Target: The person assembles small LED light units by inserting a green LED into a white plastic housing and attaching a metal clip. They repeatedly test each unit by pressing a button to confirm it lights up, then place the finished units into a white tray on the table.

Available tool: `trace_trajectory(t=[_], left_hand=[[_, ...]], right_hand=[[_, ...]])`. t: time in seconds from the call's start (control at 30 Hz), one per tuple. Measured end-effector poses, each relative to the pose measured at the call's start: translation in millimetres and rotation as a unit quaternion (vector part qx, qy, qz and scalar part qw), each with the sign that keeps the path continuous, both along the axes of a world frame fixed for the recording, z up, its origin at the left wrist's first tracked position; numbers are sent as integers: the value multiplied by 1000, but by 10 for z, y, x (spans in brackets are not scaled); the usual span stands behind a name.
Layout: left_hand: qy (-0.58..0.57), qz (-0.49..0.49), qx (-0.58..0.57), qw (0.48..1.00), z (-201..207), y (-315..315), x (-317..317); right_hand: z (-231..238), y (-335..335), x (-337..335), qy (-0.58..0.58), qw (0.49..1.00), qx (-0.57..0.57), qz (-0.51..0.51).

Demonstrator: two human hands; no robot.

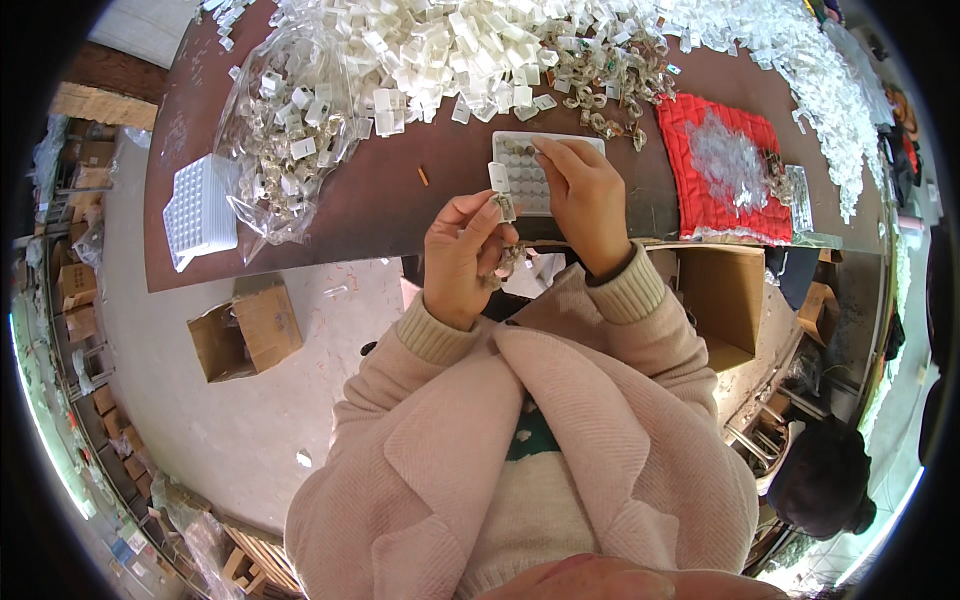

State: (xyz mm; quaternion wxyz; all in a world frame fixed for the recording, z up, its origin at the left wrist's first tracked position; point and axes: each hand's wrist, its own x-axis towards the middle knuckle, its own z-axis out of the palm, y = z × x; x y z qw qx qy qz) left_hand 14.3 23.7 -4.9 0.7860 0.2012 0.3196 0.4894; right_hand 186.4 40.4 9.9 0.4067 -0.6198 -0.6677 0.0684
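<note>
The left hand (462, 255) pinches a small white plastic clip (499, 178) at its fingertips, loose metal pieces bunched in the palm. The right hand (585, 195), fingers closed on a tiny piece, presses into the white compartmented plastic tray (520, 175), partly filled, directly beneath its fingertips.

Brown table (300, 230); grey floor (200, 420) w/ cardboard boxes (245, 335).

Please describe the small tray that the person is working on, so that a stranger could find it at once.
On the brown table, look just below the large heap of white plastic pieces. The small white tray lies flat there, partly under the right hand. Unlike the other white tray at the table's left edge, it sits in the middle, with small dark parts in its cells.
</note>
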Motion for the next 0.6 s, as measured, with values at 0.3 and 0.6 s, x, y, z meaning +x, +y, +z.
trace_trajectory(t=[0.3,0.6], left_hand=[[-3,3,3,1000,-8,52,-68],[-68,-24,12,997,22,-10,-104]], right_hand=[[45,93,-60,3,1000,-24,8],[379,-298,-237,155,982,-16,105]])
